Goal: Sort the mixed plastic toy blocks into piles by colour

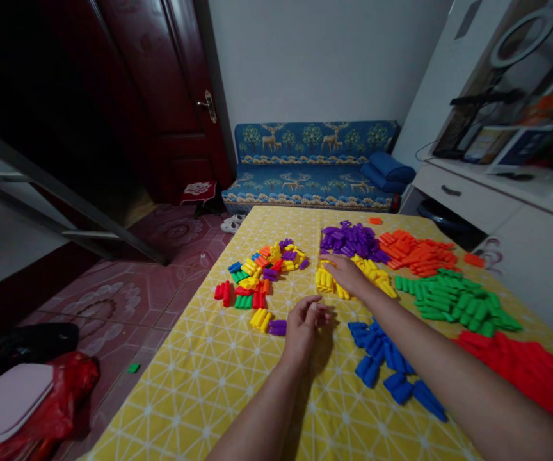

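My right hand [346, 274] reaches out flat over the yellow pile [327, 282] of small plastic pieces, fingers stretched and resting on it. My left hand [305, 323] hovers above the yellow tablecloth [209, 378] with fingers loosely curled, close to a purple piece [278, 327] and a yellow piece [260, 318]. A mixed heap [262, 269] of many colours lies to the left. Sorted piles sit to the right: purple [351, 240], orange [415, 251], green [452, 301], blue [386, 365] and red [526, 368].
A blue patterned sofa [315, 163] stands beyond the table's far edge. A dark red door [171, 96] is at the left, white cabinets [511, 211] at the right. A red bag [56, 403] and one green piece [133, 367] lie on the tiled floor.
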A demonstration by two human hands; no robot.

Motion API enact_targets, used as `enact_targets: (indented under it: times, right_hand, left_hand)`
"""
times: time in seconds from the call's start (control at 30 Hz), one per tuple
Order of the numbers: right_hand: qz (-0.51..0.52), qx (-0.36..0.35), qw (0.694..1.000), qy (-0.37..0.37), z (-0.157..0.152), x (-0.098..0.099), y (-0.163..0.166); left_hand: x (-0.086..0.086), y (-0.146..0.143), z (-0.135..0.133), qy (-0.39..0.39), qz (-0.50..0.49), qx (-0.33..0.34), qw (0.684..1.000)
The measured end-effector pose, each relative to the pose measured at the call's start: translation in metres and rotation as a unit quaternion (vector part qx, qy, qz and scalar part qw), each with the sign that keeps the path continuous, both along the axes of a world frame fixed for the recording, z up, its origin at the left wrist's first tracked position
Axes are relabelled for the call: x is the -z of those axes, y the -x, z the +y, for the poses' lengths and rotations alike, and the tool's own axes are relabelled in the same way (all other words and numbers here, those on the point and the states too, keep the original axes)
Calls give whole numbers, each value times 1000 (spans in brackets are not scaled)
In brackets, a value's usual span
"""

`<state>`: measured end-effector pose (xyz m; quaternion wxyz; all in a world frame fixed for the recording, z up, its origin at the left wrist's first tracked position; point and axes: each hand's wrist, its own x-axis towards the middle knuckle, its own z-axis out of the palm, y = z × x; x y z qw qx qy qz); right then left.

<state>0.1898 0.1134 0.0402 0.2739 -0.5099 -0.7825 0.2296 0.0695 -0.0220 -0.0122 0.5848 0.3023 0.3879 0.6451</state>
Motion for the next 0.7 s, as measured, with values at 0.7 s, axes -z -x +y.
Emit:
enact_targets:
  times: [0.7]
  right_hand:
    - [348,104,928,81,-147,64,54]
  left_hand:
    - [-49,99,-24,-68,648,20,759]
